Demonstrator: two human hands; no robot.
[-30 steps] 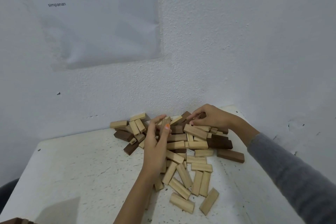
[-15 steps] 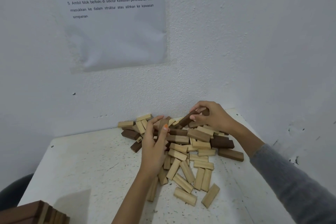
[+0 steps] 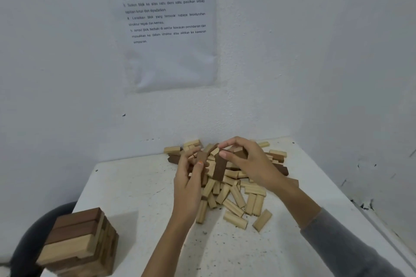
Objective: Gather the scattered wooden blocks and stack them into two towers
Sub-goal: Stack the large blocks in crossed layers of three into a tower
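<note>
Both hands are up off the pile since half a second ago, and each has a dark block. The view has pulled back, so a finished stack now shows at near left.

- left hand [image 3: 188, 179]: thumb and fingers curled, pinching one dark brown block [image 3: 201, 157] just above the pile's left side.
- right hand [image 3: 248, 161]: fingers curled down over one hanging dark block [image 3: 219, 168], tilted close to upright with its lower end over the pile. A second dark piece [image 3: 240, 154] sits under the palm. Can't tell if it's held, since the view is blurred there.
- pile of loose blocks [image 3: 238, 189]: far centre of the counter [image 3: 135, 186], against the wall. It's mostly light wood, with a few dark ones at the left and right edges, and too jumbled to count. The two nearest are light blocks [image 3: 235, 220] [image 3: 262, 220], side by side at the near fringe.
- tower [image 3: 78, 243]: one only, at the near-left corner of the counter, well apart from the pile. Its top layer has three blocks, two dark and one light.
- One printed sheet [image 3: 171, 29] is on the far wall, with five numbered lines.
- One grey sleeve [image 3: 351, 252] on the right arm, and the left forearm is bare.
</note>
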